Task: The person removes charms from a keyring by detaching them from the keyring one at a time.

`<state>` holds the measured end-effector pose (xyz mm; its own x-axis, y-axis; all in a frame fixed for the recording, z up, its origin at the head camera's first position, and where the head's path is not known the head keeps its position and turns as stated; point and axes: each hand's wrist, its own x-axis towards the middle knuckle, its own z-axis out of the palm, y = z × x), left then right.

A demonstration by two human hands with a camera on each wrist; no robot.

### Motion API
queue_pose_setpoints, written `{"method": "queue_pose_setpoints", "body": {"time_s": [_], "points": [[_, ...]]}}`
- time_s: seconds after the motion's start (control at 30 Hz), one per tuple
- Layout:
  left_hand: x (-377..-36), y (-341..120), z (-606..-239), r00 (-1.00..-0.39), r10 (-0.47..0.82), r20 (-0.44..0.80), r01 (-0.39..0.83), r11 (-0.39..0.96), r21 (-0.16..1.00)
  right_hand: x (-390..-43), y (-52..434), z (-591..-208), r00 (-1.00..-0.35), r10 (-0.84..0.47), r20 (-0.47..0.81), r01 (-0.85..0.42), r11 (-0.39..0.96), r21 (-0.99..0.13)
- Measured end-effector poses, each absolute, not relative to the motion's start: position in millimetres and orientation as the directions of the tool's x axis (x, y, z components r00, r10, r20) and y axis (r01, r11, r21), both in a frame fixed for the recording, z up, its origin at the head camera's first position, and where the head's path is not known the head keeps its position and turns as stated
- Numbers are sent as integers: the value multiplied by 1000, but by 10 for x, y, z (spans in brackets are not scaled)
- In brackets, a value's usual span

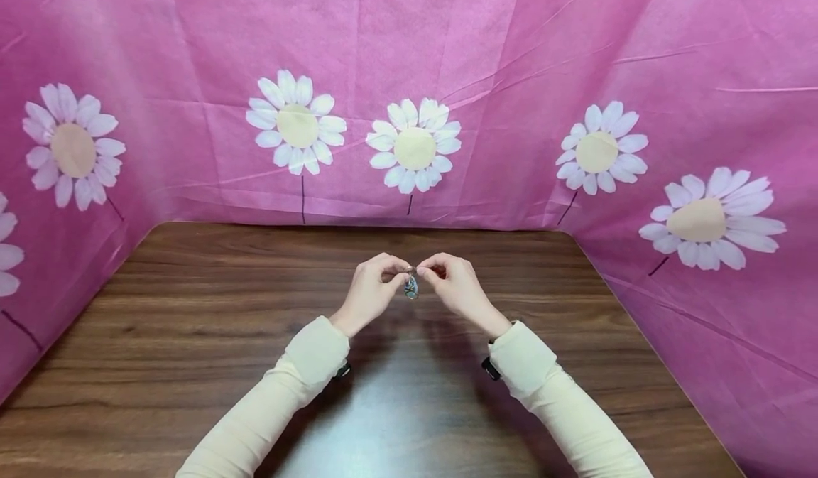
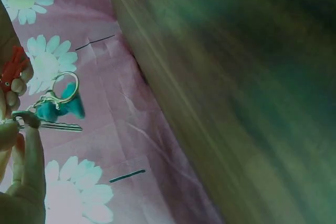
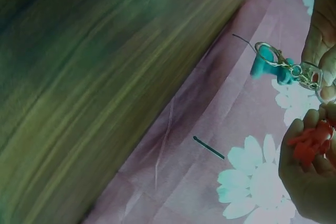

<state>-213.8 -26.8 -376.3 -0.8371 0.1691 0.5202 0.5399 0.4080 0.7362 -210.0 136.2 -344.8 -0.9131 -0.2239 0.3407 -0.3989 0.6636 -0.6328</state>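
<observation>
Both hands meet fingertip to fingertip above the table, near the middle of the head view. My left hand pinches a key by its head; the key's blade points away from the fingers in the left wrist view. A teal charm hangs from the keychain beside a large gold ring and a short metal chain. My right hand holds a small red figure inside its curled fingers, with thumb and forefinger up against the left fingertips. Fingers partly hide the small metal parts between the hands.
A brown wood-grain table lies under the hands. Pink cloth printed with white daisies stands round its back and sides. Dark devices sit under both cream sleeves at the wrists.
</observation>
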Motion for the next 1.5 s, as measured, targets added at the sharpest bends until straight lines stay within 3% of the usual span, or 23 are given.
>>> {"method": "queue_pose_setpoints", "body": {"time_s": [0.2, 0.37, 0.6, 0.87, 1.2, 1.33, 1.5], "points": [[-2062, -242, -3581, -747, 312, 587, 618, 652, 440, -2069, 1355, -3458, -873, -239, 425, -450, 730, -514], [-2049, -264, -3440, -780, 352, 517, 580, 716, 388, -2060, 1349, -3452, -877, -261, 403, -459, 701, -546], [-2091, -362, -3460, -814, 284, 507, 543, 680, 492, -2093, 1385, -3447, -899, -329, 288, -436, 621, -651], [-2116, -401, -3493, -832, 200, 517, 520, 606, 602, -2097, 1440, -3457, -895, -325, 307, -445, 587, -676], [-2143, -343, -3582, -884, 68, 463, 448, 410, 795, -2085, 1491, -3472, -910, -304, 283, -412, 568, -712], [-2141, -355, -3610, -912, 76, 404, 406, 329, 853, -2097, 1498, -3455, -911, -308, 275, -410, 584, -701], [-2109, -364, -3616, -932, 128, 338, 362, 321, 875, -2087, 1512, -3406, -911, -280, 303, -412, 576, -706]]}}
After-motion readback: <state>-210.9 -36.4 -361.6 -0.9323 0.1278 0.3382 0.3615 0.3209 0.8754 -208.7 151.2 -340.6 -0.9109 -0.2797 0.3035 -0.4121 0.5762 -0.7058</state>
